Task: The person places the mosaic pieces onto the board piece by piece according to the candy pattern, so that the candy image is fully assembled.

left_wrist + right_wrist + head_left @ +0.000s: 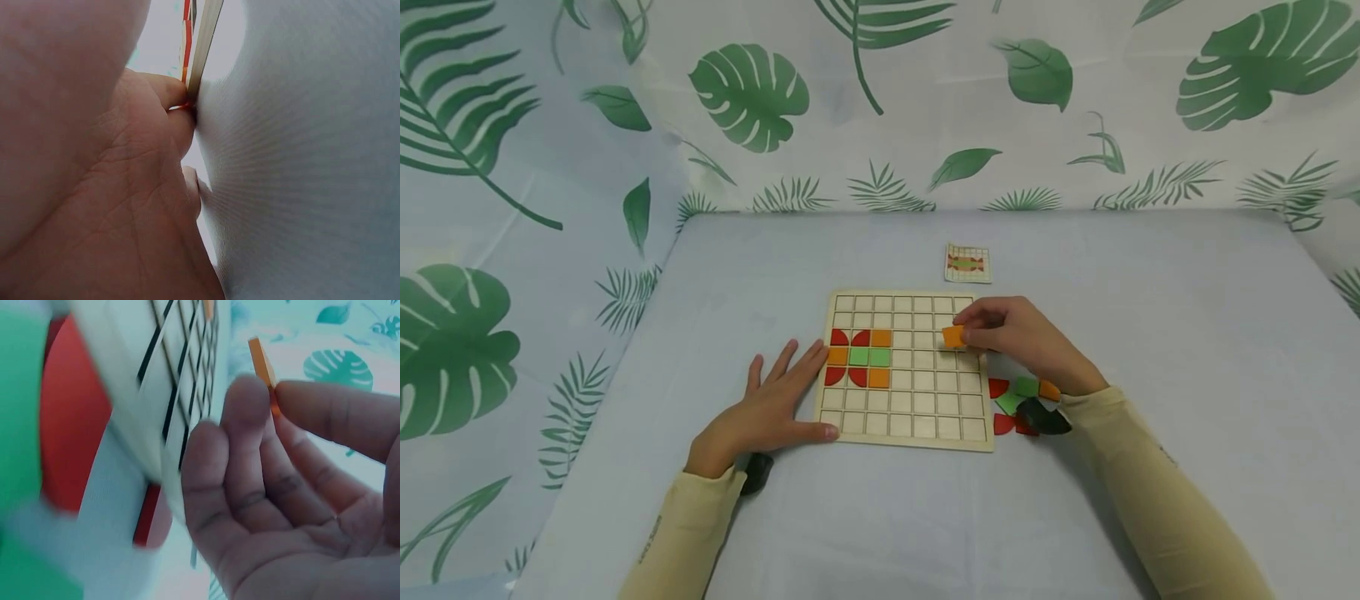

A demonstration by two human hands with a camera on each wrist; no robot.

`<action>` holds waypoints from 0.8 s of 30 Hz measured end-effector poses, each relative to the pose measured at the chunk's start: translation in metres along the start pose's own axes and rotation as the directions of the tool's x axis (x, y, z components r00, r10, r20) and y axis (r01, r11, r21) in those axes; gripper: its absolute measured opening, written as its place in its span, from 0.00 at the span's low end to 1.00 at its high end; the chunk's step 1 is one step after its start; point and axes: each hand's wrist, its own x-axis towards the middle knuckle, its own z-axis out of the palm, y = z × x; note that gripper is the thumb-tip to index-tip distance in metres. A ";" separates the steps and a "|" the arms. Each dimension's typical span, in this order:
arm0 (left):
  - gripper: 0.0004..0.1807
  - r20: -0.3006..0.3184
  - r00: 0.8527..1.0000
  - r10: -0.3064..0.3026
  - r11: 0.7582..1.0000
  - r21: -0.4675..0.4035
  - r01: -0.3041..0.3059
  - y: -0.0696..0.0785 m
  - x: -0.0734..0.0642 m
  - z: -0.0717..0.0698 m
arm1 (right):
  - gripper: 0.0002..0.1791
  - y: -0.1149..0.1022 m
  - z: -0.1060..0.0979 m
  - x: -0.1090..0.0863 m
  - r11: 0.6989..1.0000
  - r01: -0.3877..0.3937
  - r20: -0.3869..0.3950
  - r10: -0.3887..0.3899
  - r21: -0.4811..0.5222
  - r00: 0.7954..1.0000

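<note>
Leaf-print cloth walls close in around your pale tabletop (880, 525).
Ahead of you, the whitish back wall (910, 83) shows faint creases between its green printed leaves (750, 97); the left wall (572, 275), similarly patterned, looks bluer. Soft light leaves you only muted shadows.

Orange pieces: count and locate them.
5: three orange pieces on the left half of the board, one in the right hand, one in the loose pile; more may hide there.

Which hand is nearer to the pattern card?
Right. In the head view, the right hand is just below the card, pinching an orange square; the left hand is farther, at the left edge of the board.
</note>
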 end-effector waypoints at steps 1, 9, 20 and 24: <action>0.64 0.001 1.000 -0.001 1.000 -0.001 0.001 0.000 0.000 0.000 | 0.14 -0.001 0.001 0.001 1.000 -0.004 -0.003 0.004 0.010 1.000; 0.64 0.010 1.000 -0.015 1.000 0.007 0.015 0.001 0.000 -0.001 | 0.16 -0.015 0.015 0.009 0.993 0.002 -0.030 0.002 0.115 1.000; 0.65 0.008 1.000 -0.017 1.000 0.009 0.017 0.003 0.000 -0.002 | 0.15 -0.024 0.037 0.023 0.979 -0.021 -0.011 0.024 0.204 1.000; 0.65 0.014 1.000 -0.018 1.000 0.012 0.018 0.002 0.000 -0.002 | 0.13 -0.025 0.044 0.029 0.986 -0.016 -0.029 0.021 0.163 0.999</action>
